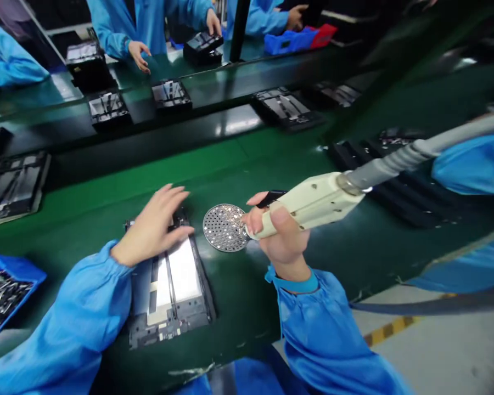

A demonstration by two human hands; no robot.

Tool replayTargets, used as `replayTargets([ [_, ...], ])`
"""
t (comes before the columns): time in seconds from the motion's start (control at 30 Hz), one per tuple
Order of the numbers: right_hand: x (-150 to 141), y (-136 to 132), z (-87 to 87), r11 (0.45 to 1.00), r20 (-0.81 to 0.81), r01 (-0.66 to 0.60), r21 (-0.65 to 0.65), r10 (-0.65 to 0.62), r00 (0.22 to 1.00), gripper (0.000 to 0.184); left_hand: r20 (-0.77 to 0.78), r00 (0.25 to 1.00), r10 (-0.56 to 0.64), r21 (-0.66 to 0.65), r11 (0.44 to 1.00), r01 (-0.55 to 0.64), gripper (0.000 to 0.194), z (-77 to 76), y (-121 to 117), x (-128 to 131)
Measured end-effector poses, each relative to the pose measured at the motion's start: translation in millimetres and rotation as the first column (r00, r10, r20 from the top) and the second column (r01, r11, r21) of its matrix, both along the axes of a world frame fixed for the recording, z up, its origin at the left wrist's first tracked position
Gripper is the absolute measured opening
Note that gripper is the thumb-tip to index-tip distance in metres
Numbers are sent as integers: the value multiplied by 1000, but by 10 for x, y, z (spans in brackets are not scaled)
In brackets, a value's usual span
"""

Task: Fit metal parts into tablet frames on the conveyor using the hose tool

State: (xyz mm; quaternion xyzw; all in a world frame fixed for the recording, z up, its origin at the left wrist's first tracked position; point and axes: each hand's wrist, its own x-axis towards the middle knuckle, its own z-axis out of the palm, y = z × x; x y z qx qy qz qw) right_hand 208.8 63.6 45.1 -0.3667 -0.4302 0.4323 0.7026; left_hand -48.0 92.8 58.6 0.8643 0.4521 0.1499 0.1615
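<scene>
My left hand [154,225] hovers or rests over the upper end of an opened tablet-like device [185,274]; whether it touches is unclear. Its fingers are stretched out and hold nothing visible. The device lies flat, with a black frame, a bright white panel and dark strips. My right hand [282,236] is wrapped round the cream handle of a hose-fed hand tool [316,200]. A ribbed grey hose leaves its rear end. By the tool's front tip, a round perforated metal plate [222,227] carries shiny specks; whether it is joined to the tool is unclear.
A blue bin [16,296] of small metal parts sits at left. Similar opened devices [286,107] lie along the far line, another [14,184] at left. Black trays [399,186] stand at right. Co-workers in blue sleeves [119,33] work opposite, near a blue bin [290,41].
</scene>
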Motion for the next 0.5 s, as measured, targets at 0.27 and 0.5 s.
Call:
replayTargets([
  [0.27,-298,95,-101,998,41,-50,38,49,998,36,491,594,637,-220,751,-623,57,-848,-906,-554],
  [0.5,-436,111,-164,993,104,-98,65,91,990,38,678,444,586,-261,756,-600,49,-924,-1241,-310],
])
